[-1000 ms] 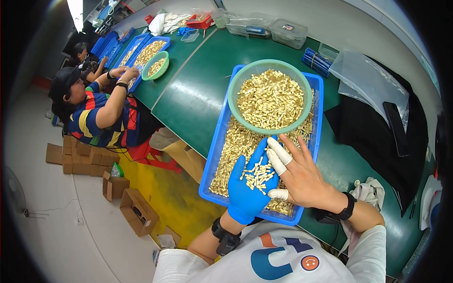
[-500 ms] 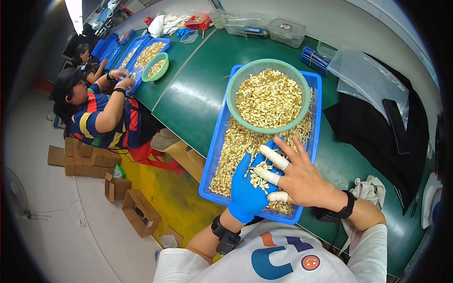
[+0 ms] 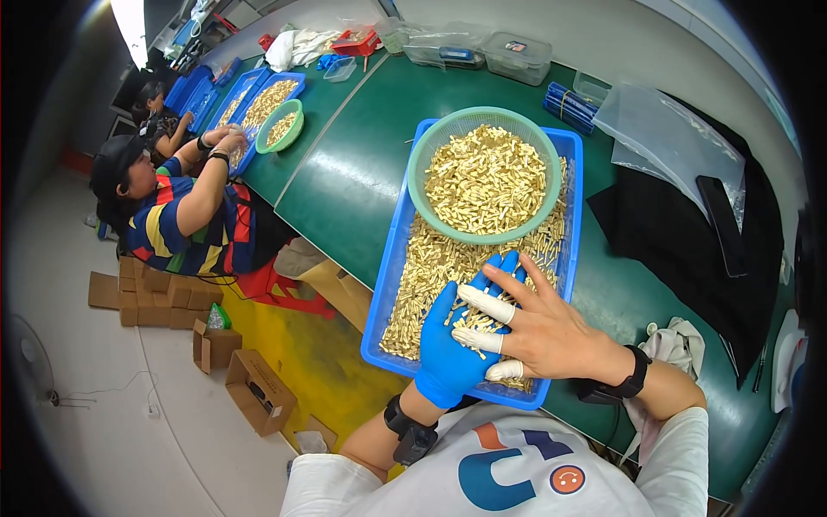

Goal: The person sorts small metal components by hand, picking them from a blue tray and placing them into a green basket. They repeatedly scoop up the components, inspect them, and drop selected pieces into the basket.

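both our hands, blue-gloved left hand (image 3: 448, 349) and right hand (image 3: 538, 332), lie open on brass pieces (image 3: 431, 276) in the blue tray (image 3: 383, 280); green bowl (image 3: 482, 177) is heaped, much remains.

Small factory sorting line. Long green counter (image 3: 345, 172) carries blue trays (image 3: 389, 284) heaped with small brass-coloured parts (image 3: 431, 267), plus green bowls (image 3: 484, 233) of the same. Other workers (image 3: 181, 215) sit at matching trays (image 3: 250, 95) further along. Cardboard boxes (image 3: 254, 392) on a bare floor (image 3: 112, 431); plastic bags (image 3: 663, 129) and lidded tubs (image 3: 515, 53) at the counter's far edge.
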The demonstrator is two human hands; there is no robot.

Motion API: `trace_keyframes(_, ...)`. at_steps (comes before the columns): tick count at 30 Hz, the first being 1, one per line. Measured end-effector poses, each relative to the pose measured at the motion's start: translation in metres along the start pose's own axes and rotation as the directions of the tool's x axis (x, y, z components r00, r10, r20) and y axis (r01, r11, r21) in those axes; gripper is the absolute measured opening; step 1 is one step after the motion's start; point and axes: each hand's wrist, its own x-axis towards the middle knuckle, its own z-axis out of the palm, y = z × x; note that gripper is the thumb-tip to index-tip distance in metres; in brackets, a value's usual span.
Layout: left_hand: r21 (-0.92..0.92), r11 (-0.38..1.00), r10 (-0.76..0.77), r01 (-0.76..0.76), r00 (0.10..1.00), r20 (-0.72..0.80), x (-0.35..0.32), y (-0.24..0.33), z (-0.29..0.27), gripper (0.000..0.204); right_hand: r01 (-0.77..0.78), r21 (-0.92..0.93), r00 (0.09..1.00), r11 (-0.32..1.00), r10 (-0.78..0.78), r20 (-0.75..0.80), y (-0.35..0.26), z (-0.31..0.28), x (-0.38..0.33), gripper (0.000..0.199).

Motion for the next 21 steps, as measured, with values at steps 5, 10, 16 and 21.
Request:
trace_keyframes(5, -0.032, 0.997, 0.065, -0.067, 0.995, -0.073, 0.000, 0.000, -0.003, 0.058, -0.082, -0.063, 0.995, 0.995, 0.078, -0.061, 0.004, 0.007, -0.005, 0.058)
trace_keyframes(10, -0.188, 0.980, 0.068, -0.072, 0.997, -0.027, -0.001, 0.003, -0.012, 0.060, -0.131, -0.083, 0.982, 0.988, 0.117, -0.151, 0.007, 0.011, -0.006, 0.063)
trace_keyframes(16, -0.058, 0.988, 0.145, -0.144, 0.989, 0.016, 0.003, 0.002, -0.003, 0.059, -0.092, 0.092, 0.936, 0.992, 0.118, -0.332, 0.015, 0.019, -0.014, 0.050)
trace_keyframes(21, -0.020, 0.985, 0.174, -0.174, 0.985, 0.008, 0.004, 0.001, 0.002, 0.060, -0.031, 0.238, 0.863, 0.971, 0.147, -0.484, 0.017, 0.021, -0.016, 0.039)
